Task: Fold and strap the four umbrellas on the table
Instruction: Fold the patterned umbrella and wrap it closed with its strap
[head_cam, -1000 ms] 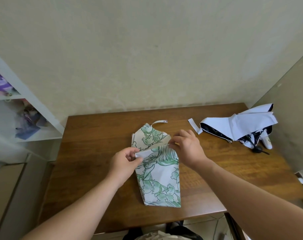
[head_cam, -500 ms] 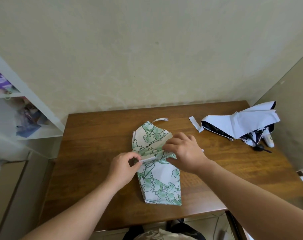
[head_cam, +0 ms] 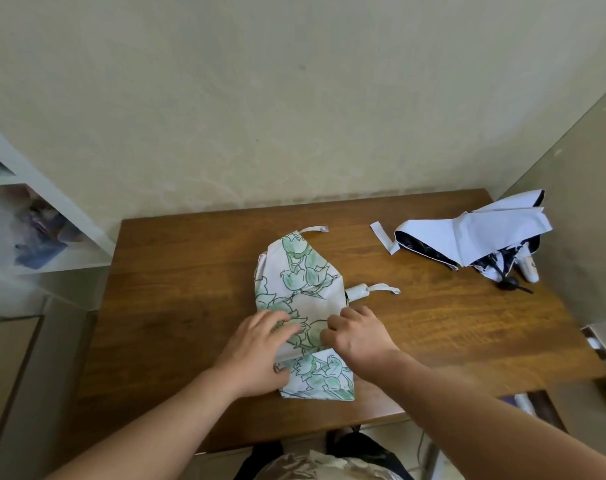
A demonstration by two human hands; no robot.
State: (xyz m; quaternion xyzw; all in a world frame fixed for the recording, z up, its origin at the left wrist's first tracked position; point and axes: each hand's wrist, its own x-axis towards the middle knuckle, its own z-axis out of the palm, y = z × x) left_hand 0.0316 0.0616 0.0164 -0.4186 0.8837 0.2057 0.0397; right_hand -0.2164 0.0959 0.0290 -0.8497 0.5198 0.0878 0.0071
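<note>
- Brown wood grain runs across the table (head_cam: 176,306), which is pushed against a pale wall (head_cam: 294,98) at 12 o'clock.
- Left hand (head_cam: 260,348) lies flat on the green floral umbrella (head_cam: 294,278), its fingers (head_cam: 277,318) straight and slightly spread, pressing the fabric down from the 9 o'clock side.
- Right hand (head_cam: 358,336) sits just beside it at 3 o'clock, knuckles up and fingers curled under onto the same canopy edge; whether they pinch the cloth or only press it, I cannot tell.
- Between and beyond the two hands, the floral umbrella lies flattened near the table's middle, its folded panels running from 6 o'clock toward 12 o'clock.
- At its far end a white closing strap (head_cam: 315,229) curls loose, unfastened.
- A white handle (head_cam: 357,292) pokes out of the fabric at 3 o'clock, with a wrist loop (head_cam: 384,289) lying on the wood past it.
- Well apart, at 2 o'clock near the table's far corner, a white-and-black umbrella (head_cam: 474,233) lies loosely bunched, its own strap (head_cam: 383,237) trailing toward 9 o'clock and its handle (head_cam: 530,268) at the right end.
- White shelving (head_cam: 52,209) with blurred items stands off the table at 10 o'clock.
</note>
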